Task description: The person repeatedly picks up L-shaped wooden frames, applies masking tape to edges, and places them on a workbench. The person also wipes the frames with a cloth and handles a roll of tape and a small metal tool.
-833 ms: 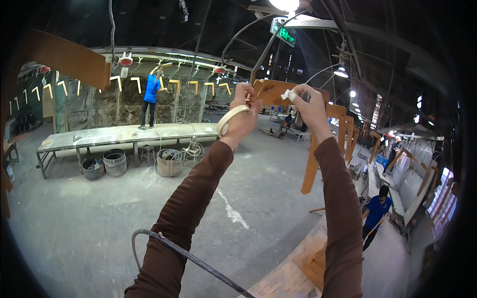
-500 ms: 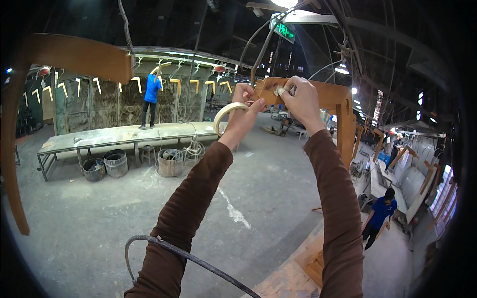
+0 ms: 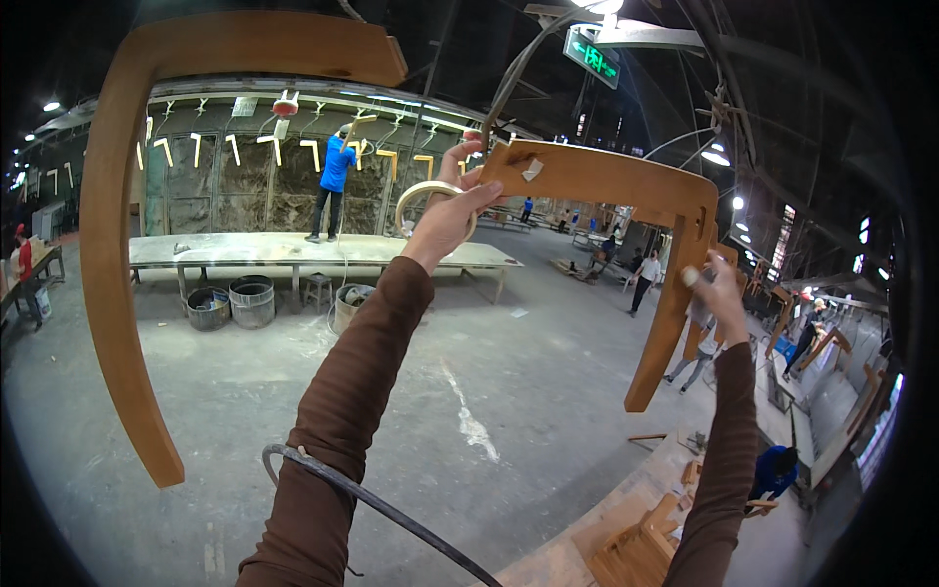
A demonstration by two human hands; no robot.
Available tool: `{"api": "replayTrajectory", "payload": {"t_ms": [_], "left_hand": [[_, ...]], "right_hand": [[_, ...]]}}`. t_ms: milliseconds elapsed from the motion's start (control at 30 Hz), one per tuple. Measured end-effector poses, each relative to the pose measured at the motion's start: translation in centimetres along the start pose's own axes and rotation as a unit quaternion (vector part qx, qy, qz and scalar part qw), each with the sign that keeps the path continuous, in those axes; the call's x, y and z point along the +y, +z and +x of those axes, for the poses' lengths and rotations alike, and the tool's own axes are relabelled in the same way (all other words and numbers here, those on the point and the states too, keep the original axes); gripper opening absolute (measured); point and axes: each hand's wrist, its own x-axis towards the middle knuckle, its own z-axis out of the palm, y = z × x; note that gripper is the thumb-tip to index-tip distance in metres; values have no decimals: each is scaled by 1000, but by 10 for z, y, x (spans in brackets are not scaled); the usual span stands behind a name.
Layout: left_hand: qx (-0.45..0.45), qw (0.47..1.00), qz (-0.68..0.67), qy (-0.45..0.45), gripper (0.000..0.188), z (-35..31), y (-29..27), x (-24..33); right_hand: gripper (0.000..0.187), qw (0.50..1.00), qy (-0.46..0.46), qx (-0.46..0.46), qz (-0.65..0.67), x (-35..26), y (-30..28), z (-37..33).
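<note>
An L-shaped wooden furniture part (image 3: pixel 611 178) hangs in front of me, its long leg pointing down. My left hand (image 3: pixel 452 210) grips its left end between thumb and fingers. A roll of pale masking tape (image 3: pixel 403 207) hangs around that hand. A small whitish patch (image 3: pixel 533 170) sits on the wood near a dark mark by the left end. My right hand (image 3: pixel 722 293) is beside the lower leg, fingers curled around something greyish and blurred that I cannot make out.
Another L-shaped part (image 3: pixel 108 245) hangs at my left. A dark hose (image 3: pixel 391 523) crosses below my left forearm. Wooden pieces (image 3: pixel 636 543) lie on a bench at lower right. A person in blue (image 3: pixel 333 181) stands on a long platform (image 3: pixel 235 249); another person (image 3: pixel 773 474) is at lower right.
My right hand has left the marked end and moved right and down to the leg. The view has turned left, bringing the left part further in. My left hand keeps its grip.
</note>
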Motion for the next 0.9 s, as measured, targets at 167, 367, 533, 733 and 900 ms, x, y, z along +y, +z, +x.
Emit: {"api": "replayTrajectory", "payload": {"t_ms": [167, 367, 533, 733, 900], "left_hand": [[-3, 1000, 16, 0, 47, 8, 20, -10], [143, 989, 19, 15, 20, 27, 51, -18], [186, 982, -1, 13, 18, 43, 77, -32], [194, 981, -18, -10, 17, 55, 94, -56], [308, 951, 2, 14, 21, 44, 32, -4]], "right_hand": [[66, 973, -104, 177, -106, 42, 51, 1], [63, 936, -165, 253, -180, 66, 30, 29], [67, 942, -118, 231, -214, 72, -15, 54], [70, 939, -85, 175, -283, 81, -74, 66], [68, 899, -78, 278, -331, 118, -149, 63]]}}
